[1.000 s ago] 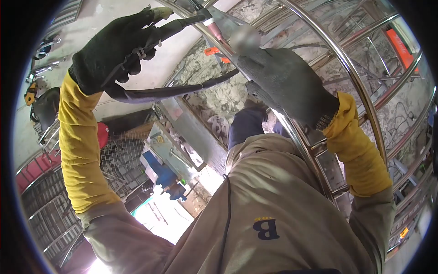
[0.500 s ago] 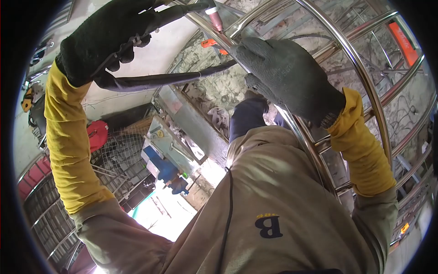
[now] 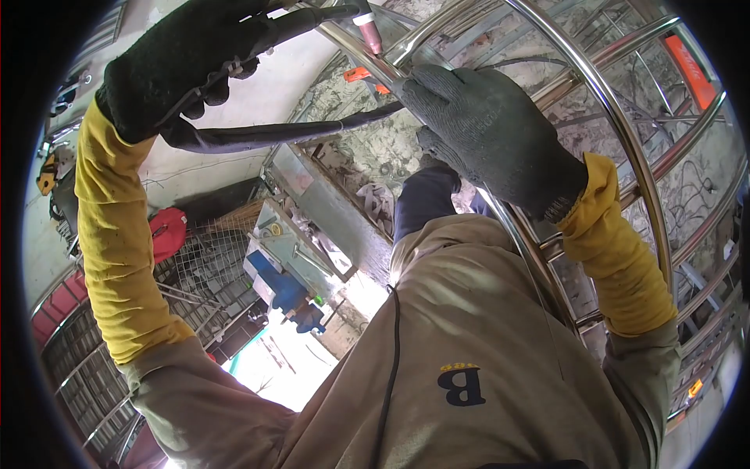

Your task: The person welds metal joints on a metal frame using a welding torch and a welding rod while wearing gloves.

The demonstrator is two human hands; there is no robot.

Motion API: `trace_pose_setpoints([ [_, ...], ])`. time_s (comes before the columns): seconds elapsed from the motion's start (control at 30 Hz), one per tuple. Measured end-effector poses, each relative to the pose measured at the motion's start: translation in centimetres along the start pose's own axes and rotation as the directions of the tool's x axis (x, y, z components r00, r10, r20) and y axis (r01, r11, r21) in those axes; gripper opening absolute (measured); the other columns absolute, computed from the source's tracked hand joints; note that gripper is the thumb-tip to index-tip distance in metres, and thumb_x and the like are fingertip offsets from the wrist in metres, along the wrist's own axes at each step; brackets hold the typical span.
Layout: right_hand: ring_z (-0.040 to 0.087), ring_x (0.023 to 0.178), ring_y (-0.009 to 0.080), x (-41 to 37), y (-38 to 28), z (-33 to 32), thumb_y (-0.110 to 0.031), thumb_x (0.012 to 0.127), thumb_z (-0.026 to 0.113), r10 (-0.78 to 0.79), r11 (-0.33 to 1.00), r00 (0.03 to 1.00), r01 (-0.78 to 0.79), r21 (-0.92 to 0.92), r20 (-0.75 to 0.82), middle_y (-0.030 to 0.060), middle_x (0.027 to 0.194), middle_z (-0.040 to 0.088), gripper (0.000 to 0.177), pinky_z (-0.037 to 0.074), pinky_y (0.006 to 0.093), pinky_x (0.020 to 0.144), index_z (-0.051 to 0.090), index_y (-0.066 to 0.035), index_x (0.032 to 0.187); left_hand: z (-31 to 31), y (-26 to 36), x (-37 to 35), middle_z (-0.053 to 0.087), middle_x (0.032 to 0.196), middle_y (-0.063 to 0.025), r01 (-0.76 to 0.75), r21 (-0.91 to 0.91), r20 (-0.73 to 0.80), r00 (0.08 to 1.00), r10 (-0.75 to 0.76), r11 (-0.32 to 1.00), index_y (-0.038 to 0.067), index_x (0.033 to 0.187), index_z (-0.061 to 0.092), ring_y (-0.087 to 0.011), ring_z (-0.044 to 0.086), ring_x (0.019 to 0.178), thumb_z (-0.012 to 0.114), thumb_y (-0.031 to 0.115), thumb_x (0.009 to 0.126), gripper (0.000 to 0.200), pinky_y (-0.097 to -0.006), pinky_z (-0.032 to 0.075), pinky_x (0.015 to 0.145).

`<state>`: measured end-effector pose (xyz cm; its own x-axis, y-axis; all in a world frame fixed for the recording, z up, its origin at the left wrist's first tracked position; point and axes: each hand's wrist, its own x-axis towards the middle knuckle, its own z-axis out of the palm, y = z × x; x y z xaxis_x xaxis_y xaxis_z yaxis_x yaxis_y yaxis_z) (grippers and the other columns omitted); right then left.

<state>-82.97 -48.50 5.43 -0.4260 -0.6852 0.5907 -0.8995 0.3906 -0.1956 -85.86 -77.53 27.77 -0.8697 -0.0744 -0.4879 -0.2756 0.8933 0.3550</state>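
Observation:
My left hand (image 3: 183, 66), in a black glove, is closed around a TIG welding torch (image 3: 312, 19) at the upper left. Its pink cup (image 3: 369, 37) points down, close to a shiny steel tube (image 3: 355, 48). From the torch a black sleeved cable (image 3: 289, 134) runs right and passes behind my right hand. My right hand (image 3: 496, 129), in a grey-black glove, lies over the tube with its fingers bent; the fingertips are partly hidden. A thin filler rod (image 3: 549, 324) comes out below this hand and hangs across my shirt front.
Curved steel tubes of a frame (image 3: 625, 133) fill the right side. Behind are a dusty floor (image 3: 375, 160), orange pieces (image 3: 357, 74), a blue vise (image 3: 285, 293) on a bench, a red round object (image 3: 166, 233) and a wire mesh (image 3: 207, 254).
My right hand has shifted slightly left along the tube. More of the thin filler rod shows against my shirt. My left hand and the torch stay nearly where they were.

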Motion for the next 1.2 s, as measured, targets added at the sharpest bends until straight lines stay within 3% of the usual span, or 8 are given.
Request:
trace_pose_setpoints([
  [0.23,0.069,0.098,0.0216,-1.0,0.4,1.2,-0.029,0.094,0.078,0.022,0.999,1.000,-0.022,0.043,0.002,0.0062,0.116,0.068,0.042,0.058,0.0378,0.080,0.069,-0.007,0.129,0.2,0.0,-0.4,0.066,0.091,0.0018,-0.007,-0.015,-0.001,1.000,0.007,1.000,0.013,0.145,0.064,-0.0068,0.057,0.071,0.061,0.042,0.109,0.046,-0.0227,0.046,0.055],
  [0.33,0.067,0.098,0.0231,-3.2,1.3,3.7,-0.014,0.095,0.078,0.063,0.901,0.959,0.065,0.429,-0.276,0.0060,0.111,0.072,0.034,0.056,0.0377,0.089,0.073,-0.008,0.128,-0.9,-4.4,0.9,0.071,0.100,-0.0008,-0.514,0.189,0.017,0.854,0.521,0.837,0.013,0.151,0.061,-0.0075,0.061,0.067,0.061,0.036,0.108,0.049,-0.0213,0.051,0.054],
  [0.37,0.067,0.098,0.0233,-2.9,1.3,3.5,-0.014,0.094,0.079,0.038,0.916,0.959,0.079,0.393,-0.282,0.0063,0.111,0.072,0.036,0.057,0.0381,0.088,0.073,-0.008,0.129,-1.0,-4.2,1.2,0.071,0.100,-0.0008,-0.514,0.189,0.017,0.854,0.520,0.837,0.013,0.151,0.061,-0.0075,0.061,0.067,0.061,0.036,0.108,0.049,-0.0213,0.051,0.054],
  [0.47,0.068,0.101,0.0240,-1.9,1.3,2.6,-0.020,0.094,0.079,0.005,0.956,0.977,0.058,0.289,-0.213,0.0076,0.117,0.071,0.040,0.057,0.0390,0.085,0.071,-0.007,0.131,0.4,1.7,1.2,0.065,0.089,-0.0030,0.096,-0.100,0.163,0.983,-0.079,0.990,0.016,0.157,0.057,-0.0123,0.060,0.057,0.055,0.024,0.114,0.044,-0.0274,0.051,0.048],
  [0.53,0.068,0.108,0.0250,0.0,0.2,-0.2,-0.030,0.094,0.077,0.019,0.996,1.000,-0.019,0.087,0.010,0.0092,0.128,0.067,0.047,0.056,0.0402,0.082,0.069,-0.006,0.132,1.9,4.7,0.2,0.065,0.087,-0.0035,0.258,-0.275,-0.052,0.958,-0.282,0.926,0.011,0.157,0.055,-0.0136,0.065,0.059,0.057,0.023,0.111,0.047,-0.0269,0.052,0.047],
  [0.6,0.065,0.119,0.0340,-0.5,0.0,-0.2,-0.024,0.092,0.080,0.075,0.983,0.994,-0.087,0.160,0.080,0.0131,0.148,0.063,0.059,0.054,0.0460,0.103,0.064,-0.007,0.146,1.2,1.7,0.7,0.066,0.087,-0.0034,0.130,-0.017,-0.027,0.991,-0.130,0.991,0.011,0.159,0.054,-0.0124,0.065,0.058,0.057,0.021,0.110,0.050,-0.0266,0.052,0.047],
  [0.7,0.068,0.108,0.0255,-0.1,0.3,0.1,-0.031,0.093,0.077,0.024,0.995,1.000,-0.024,0.093,-0.007,0.0088,0.126,0.067,0.046,0.057,0.0407,0.082,0.068,-0.006,0.131,1.2,1.2,1.0,0.065,0.087,-0.0033,0.110,-0.078,-0.023,0.993,-0.112,0.991,0.010,0.160,0.053,-0.0119,0.064,0.058,0.057,0.021,0.110,0.051,-0.0264,0.052,0.047],
  [1.2,0.067,0.115,0.0325,0.5,0.0,-0.7,-0.024,0.092,0.079,0.112,0.970,0.964,-0.158,0.182,0.239,0.0126,0.142,0.064,0.062,0.055,0.0453,0.099,0.061,-0.007,0.149,0.6,1.9,1.4,0.065,0.086,-0.0028,-0.001,-0.053,0.124,0.992,0.008,0.999,0.007,0.159,0.053,-0.0110,0.064,0.057,0.055,0.017,0.110,0.050,-0.0251,0.052,0.049],
])
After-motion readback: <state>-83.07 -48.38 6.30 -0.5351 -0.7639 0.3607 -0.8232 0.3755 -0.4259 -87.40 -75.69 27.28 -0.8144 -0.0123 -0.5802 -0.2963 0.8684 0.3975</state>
